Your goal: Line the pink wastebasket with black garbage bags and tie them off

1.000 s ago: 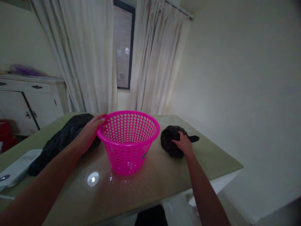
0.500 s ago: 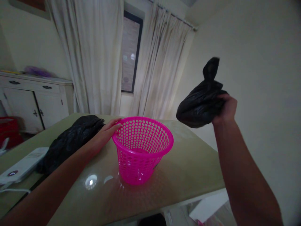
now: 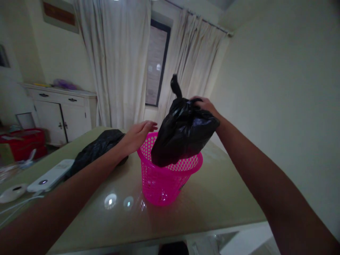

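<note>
Knotted black bag [image 3: 183,136] partly inside pink basket [image 3: 170,180], right hand [image 3: 204,105] gripping

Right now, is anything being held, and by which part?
The right hand grips a tied black bag near its knotted top, over the pink basket. The left hand holds nothing.
</note>
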Motion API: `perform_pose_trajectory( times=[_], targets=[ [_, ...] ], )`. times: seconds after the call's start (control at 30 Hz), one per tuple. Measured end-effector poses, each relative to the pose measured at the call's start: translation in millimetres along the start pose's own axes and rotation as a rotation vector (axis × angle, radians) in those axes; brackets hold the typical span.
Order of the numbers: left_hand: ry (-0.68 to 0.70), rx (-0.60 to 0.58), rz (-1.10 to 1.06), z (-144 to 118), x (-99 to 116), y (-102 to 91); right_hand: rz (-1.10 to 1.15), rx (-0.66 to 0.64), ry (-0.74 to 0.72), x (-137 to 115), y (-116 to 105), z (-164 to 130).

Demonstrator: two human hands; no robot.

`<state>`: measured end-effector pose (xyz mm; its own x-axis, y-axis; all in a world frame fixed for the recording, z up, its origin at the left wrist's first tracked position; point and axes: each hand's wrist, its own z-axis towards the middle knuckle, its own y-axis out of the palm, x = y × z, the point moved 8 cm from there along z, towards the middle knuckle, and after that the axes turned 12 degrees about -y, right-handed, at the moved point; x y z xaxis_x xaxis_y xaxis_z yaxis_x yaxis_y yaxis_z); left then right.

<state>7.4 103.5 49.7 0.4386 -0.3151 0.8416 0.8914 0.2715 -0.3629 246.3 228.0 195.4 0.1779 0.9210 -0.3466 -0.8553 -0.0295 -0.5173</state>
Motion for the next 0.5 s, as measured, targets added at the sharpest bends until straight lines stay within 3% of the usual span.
perform_pose_trajectory(
  times=[0.1,0.2,0.37,0.5],
  targets=[
    [-0.037,-0.142,0.051,10.6,4.2,20.3,0.153,-0.177,-0.010,-13.1,57.9,-19.7],
    [0.021,-0.154,0.070,16.7,3.0,25.4,0.239,-0.346,-0.037,-22.1,89.7,-41.4],
    [0.033,-0.199,0.119,16.4,-10.5,20.1,0.043,-0.619,0.012,-6.1,92.9,-68.4],
    [0.056,-0.296,0.059,14.5,-14.0,30.3,-0.159,-0.729,0.060,-5.0,90.1,-79.0]
  ],
)
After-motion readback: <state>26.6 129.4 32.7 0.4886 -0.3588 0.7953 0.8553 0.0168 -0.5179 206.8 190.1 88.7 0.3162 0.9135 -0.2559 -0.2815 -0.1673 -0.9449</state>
